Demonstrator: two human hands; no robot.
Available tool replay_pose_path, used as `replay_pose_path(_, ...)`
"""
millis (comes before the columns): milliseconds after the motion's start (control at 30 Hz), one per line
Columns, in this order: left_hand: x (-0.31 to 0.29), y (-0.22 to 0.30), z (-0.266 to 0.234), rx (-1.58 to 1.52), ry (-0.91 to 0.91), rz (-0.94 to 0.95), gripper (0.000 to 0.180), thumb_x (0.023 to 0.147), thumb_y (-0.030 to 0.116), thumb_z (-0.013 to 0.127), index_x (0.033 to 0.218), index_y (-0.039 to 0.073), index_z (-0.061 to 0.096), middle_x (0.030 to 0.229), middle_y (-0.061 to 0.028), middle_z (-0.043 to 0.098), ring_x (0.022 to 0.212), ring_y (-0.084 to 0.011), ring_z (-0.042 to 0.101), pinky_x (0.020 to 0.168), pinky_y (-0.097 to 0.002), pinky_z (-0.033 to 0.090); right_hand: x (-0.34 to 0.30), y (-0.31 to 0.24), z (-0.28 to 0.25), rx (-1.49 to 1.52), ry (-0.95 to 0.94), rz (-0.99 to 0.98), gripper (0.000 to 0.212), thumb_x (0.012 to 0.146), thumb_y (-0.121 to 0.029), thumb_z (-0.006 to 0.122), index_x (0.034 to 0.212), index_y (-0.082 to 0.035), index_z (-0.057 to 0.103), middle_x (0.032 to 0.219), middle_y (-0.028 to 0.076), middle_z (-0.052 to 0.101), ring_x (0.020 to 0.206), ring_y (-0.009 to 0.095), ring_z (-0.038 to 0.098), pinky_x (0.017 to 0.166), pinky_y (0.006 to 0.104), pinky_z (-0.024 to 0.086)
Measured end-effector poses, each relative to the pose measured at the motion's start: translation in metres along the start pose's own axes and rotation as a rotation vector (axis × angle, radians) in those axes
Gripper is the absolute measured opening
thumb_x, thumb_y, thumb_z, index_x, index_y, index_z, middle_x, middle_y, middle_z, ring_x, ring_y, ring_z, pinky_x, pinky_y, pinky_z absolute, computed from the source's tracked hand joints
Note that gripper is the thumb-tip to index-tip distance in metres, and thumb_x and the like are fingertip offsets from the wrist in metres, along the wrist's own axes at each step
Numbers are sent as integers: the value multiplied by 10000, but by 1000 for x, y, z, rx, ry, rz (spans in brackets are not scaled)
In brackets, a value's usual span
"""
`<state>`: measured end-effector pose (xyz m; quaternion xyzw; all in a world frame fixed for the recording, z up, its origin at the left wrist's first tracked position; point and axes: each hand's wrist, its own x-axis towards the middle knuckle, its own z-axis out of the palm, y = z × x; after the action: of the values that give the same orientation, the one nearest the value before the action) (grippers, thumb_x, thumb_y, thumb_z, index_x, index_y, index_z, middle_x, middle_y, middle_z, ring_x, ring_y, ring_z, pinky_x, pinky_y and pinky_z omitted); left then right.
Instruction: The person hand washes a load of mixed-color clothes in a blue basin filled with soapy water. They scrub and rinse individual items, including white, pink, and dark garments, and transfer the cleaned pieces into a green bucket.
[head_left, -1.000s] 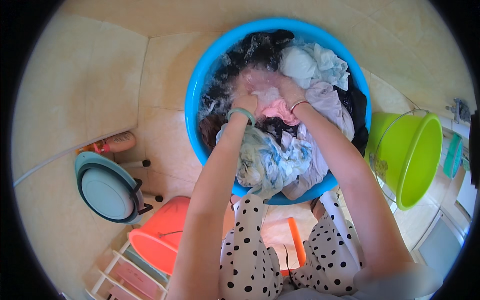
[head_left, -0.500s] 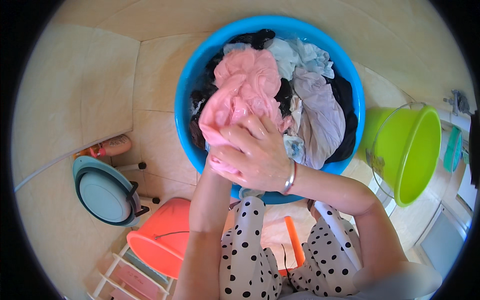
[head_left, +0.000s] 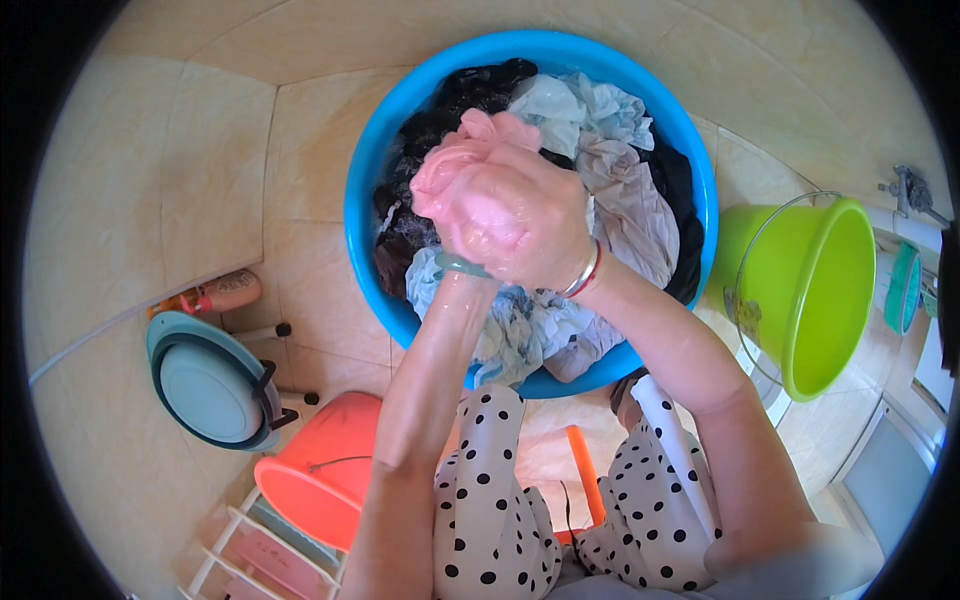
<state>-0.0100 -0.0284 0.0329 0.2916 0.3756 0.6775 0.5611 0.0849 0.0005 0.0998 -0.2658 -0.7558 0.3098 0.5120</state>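
A wet pink garment (head_left: 468,165) is bunched up between my two hands, over a blue tub (head_left: 357,215) of laundry. My right hand (head_left: 545,205), with a silver bangle at its wrist, is closed round the bundle from the right. Beneath it, my left hand (head_left: 487,232) grips the same cloth; its fingers are mostly hidden, and a green bangle circles that wrist. Around the bundle lie dark clothes (head_left: 470,88) at the far left, pale blue cloth (head_left: 520,330) below my hands, more pale cloth (head_left: 590,108) at the back and a greyish garment (head_left: 635,205) on the right.
A lime-green bucket (head_left: 830,300) with a wire handle stands to the right, near a wall tap (head_left: 912,190). On the left are a folded grey-blue basin (head_left: 212,392), a pink bottle (head_left: 232,290), an orange bucket (head_left: 320,470) and a white rack (head_left: 240,545). Tiled walls enclose the tub.
The spread pink garment has been gathered into a tight bundle. Dark and pale blue clothes it covered now show. My right hand has moved up and closed; my left wrist's bangle has come into sight.
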Motion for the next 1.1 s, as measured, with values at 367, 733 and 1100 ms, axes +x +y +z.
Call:
replay_pose_path(367, 4, 2, -41, 289, 215, -286, 536, 912, 415, 613, 1302, 62, 511, 1226, -86, 528, 1138, -198, 506, 978, -316, 410, -50, 97, -86, 541, 163, 1220, 366, 916, -347, 625, 1087, -25, 662, 1060, 64, 682, 906, 190, 657, 780, 300, 518)
replay_pose_path(733, -8, 22, -8, 1244, -169, 162, 270, 830, 291, 715, 1051, 138, 691, 1081, -102, 653, 1006, -228, 628, 891, -375, 434, -31, 20, -108, 1225, -25, 1124, 625, 898, -105, 577, 1448, -6, 299, 1419, 110, 440, 1275, 207, 471, 1067, 328, 376)
replay_pose_path(1100, 9, 74, -39, 432, 234, 9, 169, 976, 139, 525, 1027, 11, 622, 968, -19, 619, 913, -94, 551, 840, -235, 435, -66, 52, -143, 587, 275, 1083, 338, 902, -33, 583, 1230, 41, 562, 1182, 109, 632, 1062, 162, 600, 943, 277, 454)
